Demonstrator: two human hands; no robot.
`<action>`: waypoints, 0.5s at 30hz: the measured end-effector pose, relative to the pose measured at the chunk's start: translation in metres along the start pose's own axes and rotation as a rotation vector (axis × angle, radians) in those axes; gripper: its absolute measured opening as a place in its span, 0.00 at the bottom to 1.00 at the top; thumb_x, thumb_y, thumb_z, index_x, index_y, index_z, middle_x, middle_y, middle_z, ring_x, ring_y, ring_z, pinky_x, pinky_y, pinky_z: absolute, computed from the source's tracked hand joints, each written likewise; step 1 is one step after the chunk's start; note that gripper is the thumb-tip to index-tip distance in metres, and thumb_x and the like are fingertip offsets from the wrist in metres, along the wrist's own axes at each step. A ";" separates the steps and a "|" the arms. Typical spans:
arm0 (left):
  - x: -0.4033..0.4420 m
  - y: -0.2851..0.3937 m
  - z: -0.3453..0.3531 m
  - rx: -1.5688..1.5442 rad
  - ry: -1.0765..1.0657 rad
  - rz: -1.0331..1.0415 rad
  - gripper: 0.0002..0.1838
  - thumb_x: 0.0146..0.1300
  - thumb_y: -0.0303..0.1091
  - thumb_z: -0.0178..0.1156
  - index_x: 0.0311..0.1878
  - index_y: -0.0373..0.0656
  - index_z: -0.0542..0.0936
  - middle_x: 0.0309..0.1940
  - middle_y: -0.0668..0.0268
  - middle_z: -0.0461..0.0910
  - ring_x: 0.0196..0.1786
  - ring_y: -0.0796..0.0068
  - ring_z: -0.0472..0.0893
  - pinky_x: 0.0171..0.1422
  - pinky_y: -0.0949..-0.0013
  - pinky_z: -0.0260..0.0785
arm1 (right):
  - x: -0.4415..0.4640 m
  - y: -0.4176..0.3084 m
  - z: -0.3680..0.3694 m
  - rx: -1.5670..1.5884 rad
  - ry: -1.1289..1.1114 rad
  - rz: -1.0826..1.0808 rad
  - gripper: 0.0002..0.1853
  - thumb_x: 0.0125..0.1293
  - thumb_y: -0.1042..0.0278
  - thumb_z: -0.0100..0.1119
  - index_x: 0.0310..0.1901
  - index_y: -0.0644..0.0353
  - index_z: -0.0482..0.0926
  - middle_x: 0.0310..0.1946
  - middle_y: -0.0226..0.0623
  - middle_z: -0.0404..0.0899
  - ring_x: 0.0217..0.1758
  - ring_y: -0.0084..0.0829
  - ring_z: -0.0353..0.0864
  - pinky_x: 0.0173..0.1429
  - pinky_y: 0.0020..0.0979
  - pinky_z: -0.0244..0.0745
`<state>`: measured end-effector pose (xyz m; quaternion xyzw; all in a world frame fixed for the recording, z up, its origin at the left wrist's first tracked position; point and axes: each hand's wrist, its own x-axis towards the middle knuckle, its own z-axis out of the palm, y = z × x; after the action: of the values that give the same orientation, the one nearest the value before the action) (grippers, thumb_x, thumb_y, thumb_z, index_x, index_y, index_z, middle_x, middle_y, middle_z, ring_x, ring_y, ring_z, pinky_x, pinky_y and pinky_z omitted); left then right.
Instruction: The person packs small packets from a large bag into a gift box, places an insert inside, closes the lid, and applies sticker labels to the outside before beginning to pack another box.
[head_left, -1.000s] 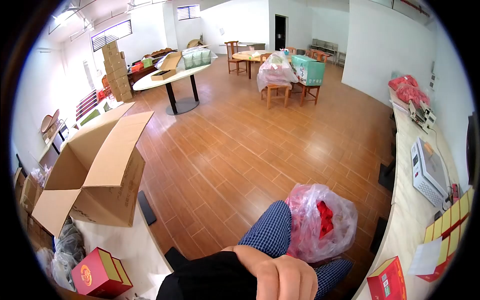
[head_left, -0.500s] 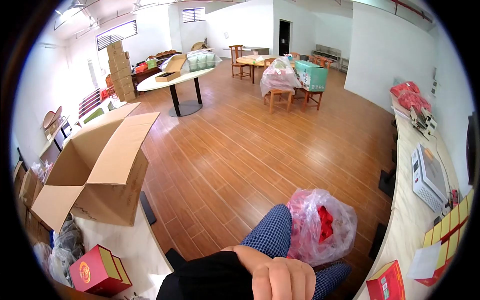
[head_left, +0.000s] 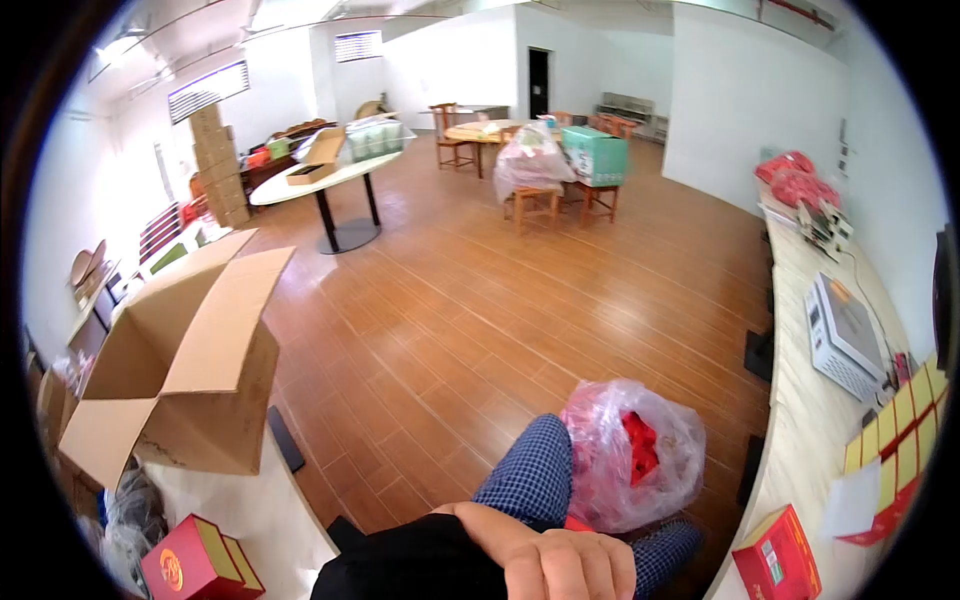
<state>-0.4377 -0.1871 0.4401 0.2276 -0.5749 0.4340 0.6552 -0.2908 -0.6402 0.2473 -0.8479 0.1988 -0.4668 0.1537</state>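
At the bottom centre is my left hand (head_left: pixel 570 565), its arm coming in from the left out of a black sleeve (head_left: pixel 410 560). The fingers are curled and closed; what they hold, if anything, is hidden. A thin bit of red shows just behind the knuckles. Beyond the hand, on the floor beside my knee in checked trousers (head_left: pixel 525 475), stands a clear plastic bag (head_left: pixel 675 450) with red items (head_left: pixel 640 450) inside. My right hand is out of view.
On the left table are an open cardboard box (head_left: pixel 215 330) and a red gift box (head_left: pixel 190 560). The right counter holds a red box (head_left: pixel 778 553), stacked red-and-yellow boxes (head_left: pixel 890 440) and a white machine (head_left: pixel 845 335). Farther off stand an oval table (head_left: pixel 340 178) and a green carton (head_left: pixel 597 157).
The view has shifted slightly, so the room sits farther left. My left hand stays closed in nearly the same place; a sliver of red now shows behind it.
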 end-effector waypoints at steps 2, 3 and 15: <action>-0.007 -0.002 0.003 -0.077 0.015 -0.102 0.12 0.68 0.35 0.59 0.54 0.52 0.79 0.48 0.62 0.80 0.43 0.64 0.84 0.51 0.62 0.71 | -0.001 0.024 0.011 -0.089 0.021 0.059 0.19 0.62 0.71 0.45 0.49 0.68 0.81 0.42 0.53 0.83 0.44 0.48 0.82 0.53 0.45 0.76; -0.013 0.000 -0.002 -0.118 -0.054 -0.129 0.14 0.68 0.36 0.60 0.55 0.51 0.79 0.50 0.59 0.80 0.44 0.60 0.84 0.51 0.60 0.71 | -0.001 0.033 0.018 -0.018 -0.051 0.077 0.19 0.66 0.68 0.44 0.52 0.67 0.78 0.47 0.52 0.81 0.49 0.47 0.80 0.57 0.42 0.73; -0.002 -0.031 0.015 -0.314 -0.023 -0.437 0.06 0.61 0.24 0.63 0.39 0.31 0.83 0.35 0.56 0.85 0.39 0.56 0.85 0.39 0.52 0.83 | -0.005 -0.002 -0.003 -0.112 -0.039 -0.050 0.15 0.66 0.70 0.46 0.50 0.62 0.78 0.54 0.51 0.77 0.56 0.51 0.75 0.60 0.45 0.68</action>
<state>-0.4200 -0.2152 0.4483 0.2466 -0.5800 0.1851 0.7540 -0.2954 -0.6358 0.2458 -0.8689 0.2001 -0.4419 0.0984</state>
